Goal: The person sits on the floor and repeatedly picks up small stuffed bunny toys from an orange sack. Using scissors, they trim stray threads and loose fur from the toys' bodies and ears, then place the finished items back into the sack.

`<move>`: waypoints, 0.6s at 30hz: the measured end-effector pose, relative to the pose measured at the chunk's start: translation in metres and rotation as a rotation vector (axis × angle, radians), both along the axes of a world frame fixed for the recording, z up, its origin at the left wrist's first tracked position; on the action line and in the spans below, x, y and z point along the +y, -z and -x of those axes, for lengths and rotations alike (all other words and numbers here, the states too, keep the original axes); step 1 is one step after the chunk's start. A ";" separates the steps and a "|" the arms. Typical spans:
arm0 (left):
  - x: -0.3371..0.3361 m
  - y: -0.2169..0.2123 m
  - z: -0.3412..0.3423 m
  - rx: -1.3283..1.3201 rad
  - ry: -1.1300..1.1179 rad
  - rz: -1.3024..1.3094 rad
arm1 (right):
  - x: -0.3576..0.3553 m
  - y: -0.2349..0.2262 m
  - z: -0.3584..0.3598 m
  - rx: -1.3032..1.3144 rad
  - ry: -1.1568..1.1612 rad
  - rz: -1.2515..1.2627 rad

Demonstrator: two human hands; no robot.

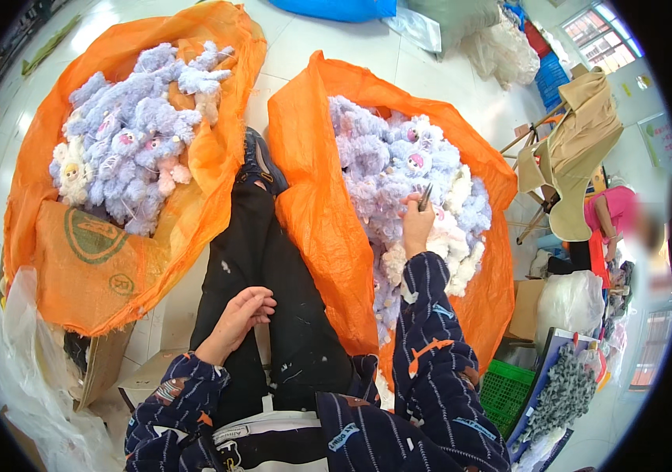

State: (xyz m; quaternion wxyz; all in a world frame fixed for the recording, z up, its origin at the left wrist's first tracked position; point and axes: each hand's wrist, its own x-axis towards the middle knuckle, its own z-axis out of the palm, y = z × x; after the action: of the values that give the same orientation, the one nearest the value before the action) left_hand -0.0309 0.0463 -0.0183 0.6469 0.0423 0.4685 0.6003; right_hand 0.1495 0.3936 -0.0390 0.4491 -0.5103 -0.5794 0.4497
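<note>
A worker's right hand (416, 226) closes around a slim, pointed metal tool (426, 197), its tip angled up past the fingers, above the plush pieces (419, 161) heaped in the right-hand orange sack (316, 228); from where I stand, I cannot tell whether the tool touches them. The left hand (240, 318) hovers over the seated worker's dark trousers (234, 271), its fingers half curled and drawn close together, seemingly bare of any load. Lavender fluff fills most of the right-hand sack, with white pieces near the wrist and pink faces peering out. Beyond the worker's other leg, a second orange sack (104, 291), printed with a green emblem, holds more lavender toys (135, 126), with a cream one and a pink one among them. Clear plastic (17, 330) spills down beside it. To the worker's right stand a green crate (504, 391) and a heap of grey fluffy pieces (563, 393); farther off, khaki cloth (580, 149) drapes a wooden frame near a person in a pink top (613, 208).
</note>
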 end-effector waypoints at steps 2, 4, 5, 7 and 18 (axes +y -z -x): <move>-0.014 -0.015 -0.004 -0.023 0.026 -0.043 | 0.002 -0.026 -0.004 -0.097 -0.033 -0.006; -0.030 -0.023 -0.008 -0.031 0.041 -0.057 | 0.004 -0.046 -0.004 -0.258 -0.083 0.029; -0.038 -0.023 -0.008 -0.025 0.063 -0.045 | 0.012 -0.042 -0.005 -0.331 -0.092 -0.039; -0.053 -0.018 -0.008 -0.092 0.054 -0.075 | 0.024 -0.023 0.001 -0.476 -0.117 -0.162; -0.007 -0.171 0.035 0.245 0.127 -1.029 | 0.043 0.077 0.029 -0.870 -0.430 -0.192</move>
State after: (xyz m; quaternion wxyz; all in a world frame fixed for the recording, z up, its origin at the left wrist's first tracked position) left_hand -0.0654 0.0394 0.1523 0.5182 0.4523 0.1818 0.7027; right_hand 0.1204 0.4366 -0.1155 0.1076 -0.4758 -0.8443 0.2221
